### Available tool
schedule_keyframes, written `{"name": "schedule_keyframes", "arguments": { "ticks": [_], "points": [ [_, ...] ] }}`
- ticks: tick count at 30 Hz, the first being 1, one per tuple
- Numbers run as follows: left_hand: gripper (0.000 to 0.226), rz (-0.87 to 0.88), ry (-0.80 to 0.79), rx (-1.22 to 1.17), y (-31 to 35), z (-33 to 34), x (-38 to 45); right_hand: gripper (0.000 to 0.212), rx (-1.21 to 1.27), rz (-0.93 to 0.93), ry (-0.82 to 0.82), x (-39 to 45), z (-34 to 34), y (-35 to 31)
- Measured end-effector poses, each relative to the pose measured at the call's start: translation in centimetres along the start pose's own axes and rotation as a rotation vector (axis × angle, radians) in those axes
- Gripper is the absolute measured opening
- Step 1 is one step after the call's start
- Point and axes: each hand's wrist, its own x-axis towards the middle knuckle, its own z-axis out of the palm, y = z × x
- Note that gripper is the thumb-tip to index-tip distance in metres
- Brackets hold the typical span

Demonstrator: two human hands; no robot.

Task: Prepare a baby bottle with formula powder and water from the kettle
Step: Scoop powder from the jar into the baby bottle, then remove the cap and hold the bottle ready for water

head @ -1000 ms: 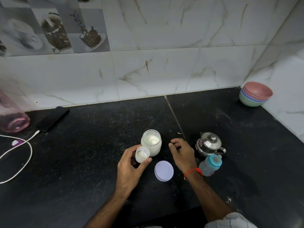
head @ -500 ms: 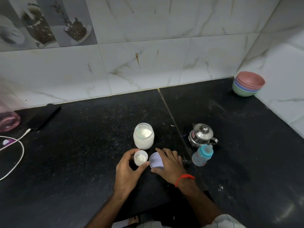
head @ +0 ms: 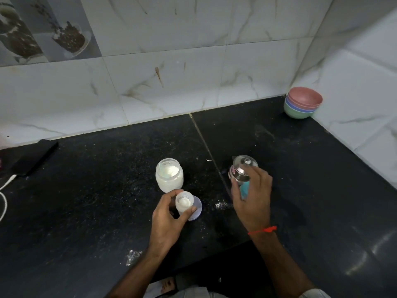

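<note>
My left hand (head: 166, 220) grips a small clear baby bottle (head: 183, 203), open at the top with white powder inside, just above the black counter (head: 86, 201). Behind it stands an open glass jar of formula powder (head: 169, 175). The jar's pale purple lid (head: 198, 208) lies flat under the bottle. My right hand (head: 252, 198) reaches over to the small steel kettle (head: 241, 169), fingers curled round its near side; the kettle looks tilted and its handle is hidden. A teal bottle cap (head: 244, 189) shows between the fingers.
A stack of coloured bowls (head: 303, 104) sits in the back right corner. A dark phone (head: 32, 158) with a white cable (head: 4, 190) lies at the left. Spilled powder (head: 219, 204) dots the counter. The counter's front edge runs below my wrists.
My right hand let go of the purple lid and moved right to the kettle, closing on it. My left hand kept hold of the small bottle, which is now over the lid.
</note>
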Motion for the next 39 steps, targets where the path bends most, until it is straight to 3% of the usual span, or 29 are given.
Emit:
{"name": "schedule_keyframes", "arguments": {
  "ticks": [4, 7, 9, 14, 19, 39],
  "points": [
    [0.049, 0.015, -0.046, 0.011, 1.5, 1.9, -0.1, 0.064, 0.030, 0.280, -0.040, -1.1, -1.8, 2.5],
    [0.051, 0.017, -0.098, 0.030, 2.0, 3.2, -0.6, 0.090, -0.001, 0.471, -0.258, -1.8, -2.0, 3.7],
    [0.051, 0.034, -0.145, 0.063, 2.0, 4.1, -1.0, 0.096, -0.042, 0.495, -0.376, -2.4, -1.7, 4.3],
    [0.054, 0.021, -0.261, 0.150, 1.2, 6.3, -1.8, 0.080, -0.037, 0.500, -0.497, -3.2, -1.2, 5.5],
    [0.055, 0.025, -0.267, 0.178, 0.4, 7.3, -1.6, 0.066, -0.038, 0.484, -0.523, -2.8, -1.5, 6.5],
    [0.059, 0.025, -0.287, 0.468, -0.9, 8.9, -1.2, 0.066, -0.038, 0.500, -0.489, -3.0, -1.4, 6.0]
  ]
}}
